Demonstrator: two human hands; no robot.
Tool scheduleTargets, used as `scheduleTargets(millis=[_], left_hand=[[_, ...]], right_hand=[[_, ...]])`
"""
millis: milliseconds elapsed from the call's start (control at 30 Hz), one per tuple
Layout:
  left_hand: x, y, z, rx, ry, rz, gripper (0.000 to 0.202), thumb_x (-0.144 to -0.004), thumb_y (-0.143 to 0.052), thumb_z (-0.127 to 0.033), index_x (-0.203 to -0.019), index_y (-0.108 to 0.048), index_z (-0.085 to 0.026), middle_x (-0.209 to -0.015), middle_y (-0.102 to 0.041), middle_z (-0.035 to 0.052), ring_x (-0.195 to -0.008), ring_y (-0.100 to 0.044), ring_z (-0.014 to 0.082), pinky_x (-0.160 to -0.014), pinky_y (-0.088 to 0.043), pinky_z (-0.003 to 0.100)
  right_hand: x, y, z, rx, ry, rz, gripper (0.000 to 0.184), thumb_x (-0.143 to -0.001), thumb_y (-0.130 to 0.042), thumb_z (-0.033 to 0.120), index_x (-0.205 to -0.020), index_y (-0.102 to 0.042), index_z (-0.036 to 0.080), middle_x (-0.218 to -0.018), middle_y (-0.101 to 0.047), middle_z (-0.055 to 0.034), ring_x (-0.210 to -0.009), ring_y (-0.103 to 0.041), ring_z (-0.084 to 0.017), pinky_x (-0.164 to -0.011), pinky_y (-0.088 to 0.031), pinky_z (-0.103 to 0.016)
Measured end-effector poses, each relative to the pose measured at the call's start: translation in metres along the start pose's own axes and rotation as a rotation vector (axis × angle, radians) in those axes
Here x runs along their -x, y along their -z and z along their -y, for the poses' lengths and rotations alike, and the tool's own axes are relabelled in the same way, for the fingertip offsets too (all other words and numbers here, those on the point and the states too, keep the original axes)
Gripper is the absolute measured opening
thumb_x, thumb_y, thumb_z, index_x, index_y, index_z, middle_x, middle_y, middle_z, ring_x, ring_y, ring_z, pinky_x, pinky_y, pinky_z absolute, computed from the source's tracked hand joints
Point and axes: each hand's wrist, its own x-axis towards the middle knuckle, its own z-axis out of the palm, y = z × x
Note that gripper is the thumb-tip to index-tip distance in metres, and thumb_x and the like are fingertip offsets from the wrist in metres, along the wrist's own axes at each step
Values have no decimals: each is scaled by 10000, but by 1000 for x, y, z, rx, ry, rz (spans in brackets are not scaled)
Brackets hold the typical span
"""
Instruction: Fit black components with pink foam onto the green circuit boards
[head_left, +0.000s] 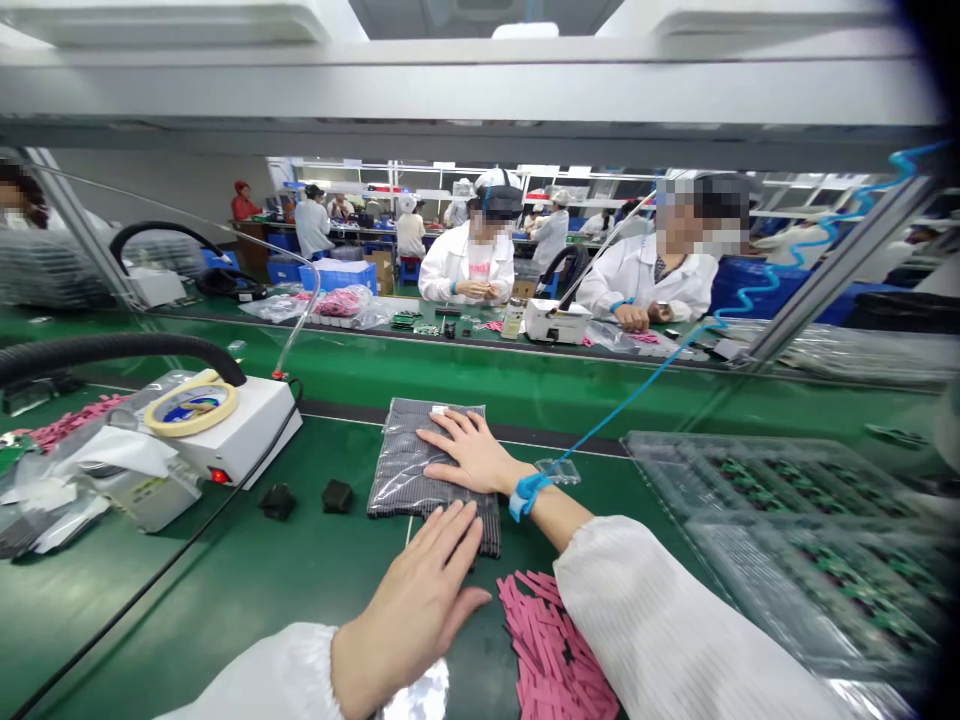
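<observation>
Head view: a flat, dark grey ribbed pad (397, 460), apparently sheathed in clear plastic, is laid on the green workbench (150, 600). It is pressed by the left hand (420, 600) at its lower edge and by the right hand (472, 450) on top, both held open with fingers spread, neither clenched nor grasping. A blue wrist strap (523, 497) is worn on the right wrist, loose pink foam strips (547, 640) are heaped just below, and clear trays of green circuit boards (772, 530) are stacked to the right.

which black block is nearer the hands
The block on the right in view, beside the striped bag; the other block sits further left, near the white machine.
</observation>
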Motion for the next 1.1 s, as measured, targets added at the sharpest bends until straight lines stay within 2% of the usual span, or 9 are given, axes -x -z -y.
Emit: scheduleTargets(millis=[100, 200, 367, 533, 667, 867, 1100], left_hand=[[16, 6, 13, -17, 94, -29, 434, -1016, -450, -294, -1408, -486, -111, -1462, -558, 171, -1337, -539, 289, -1073, -513, 466], [26, 6, 26, -39, 144, -56, 420, -1023, -425, -276, -1413, -488, -131, -1452, -572, 159, -1324, -555, 273, -1070, -517, 450], [17, -2, 37, -127, 130, -72, 443, -1020, -438, -316, -1419, -500, -133, -1473, -550, 155, -1358, -509, 322, -1061, -516, 495], [10, -5, 38, -219, 95, -54, 458, -1014, -450, -362, -1390, -540, -117, -1441, -580, 163, -1321, -542, 354, -1046, -519, 525], [12, -4, 36, -228, 85, -52, 471, -1014, -449, -359, -1382, -540, -79, -1420, -593, 185, -1311, -554, 347, -1033, -532, 519], [19, -3, 32, -225, 77, -73, 475, -999, -493, -349, -1394, -526, -88, -1414, -601, 170, -1302, -566, 334, -1031, -536, 514], [19, -1, 29, -230, 82, -93, 378, -972, -547, -242, -1321, -599, -105, -1361, -650, 144, -1249, -615, 322, -1012, -558, 472]], right_hand=[[0, -1, -1, -4, 4, -12, 700, -963, -353, 704, -1518, -412, 280, -1606, -350, -152, -1466, -300, -359, -1150, -228, -593], [0, -2, -1, -5, 7, -26, 700, -965, -350, 704, -1519, -409, 281, -1604, -355, -147, -1467, -299, -355, -1156, -219, -584], [0, -3, -1, 3, 5, -43, 689, -969, -361, 694, -1514, -418, 275, -1601, -365, -141, -1460, -315, -351, -1156, -222, -578], [0, -4, -1, 8, 1, -48, 678, -969, -379, 686, -1509, -427, 279, -1602, -367, -133, -1462, -313, -347, -1156, -225, -578], [0, -4, -1, 7, -3, -45, 677, -967, -379, 690, -1506, -431, 284, -1600, -373, -131, -1464, -314, -343, -1157, -221, -581], [0, -3, 0, 2, -5, -36, 678, -970, -356, 695, -1513, -418, 293, -1603, -368, -121, -1465, -312, -335, -1161, -212, -569], [-1, -2, -1, -17, -20, -9, 663, -973, -362, 687, -1511, -421, 303, -1612, -354, -115, -1476, -294, -332, -1169, -196, -568]])
